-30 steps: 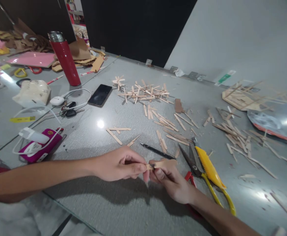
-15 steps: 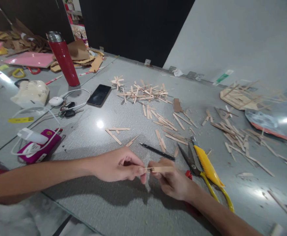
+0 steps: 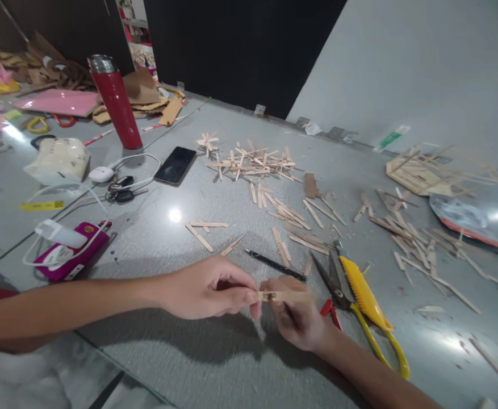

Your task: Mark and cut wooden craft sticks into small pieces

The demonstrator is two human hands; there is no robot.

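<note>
A pale wooden craft stick point(image 3: 287, 296) is held in the air above the counter point(image 3: 231, 380), in front of the person. It is seen as a slim, straight strip, laid almost level from left to right. Its left end is pinched between the thumb and fingers of the left hand point(image 3: 210, 289); its middle is gripped by the right hand point(image 3: 297, 324), across which the rest is stretched. A small, dark, uneven patch point(image 3: 270, 296) is borne on the wood between the two grips. The right end is blurred.
</note>
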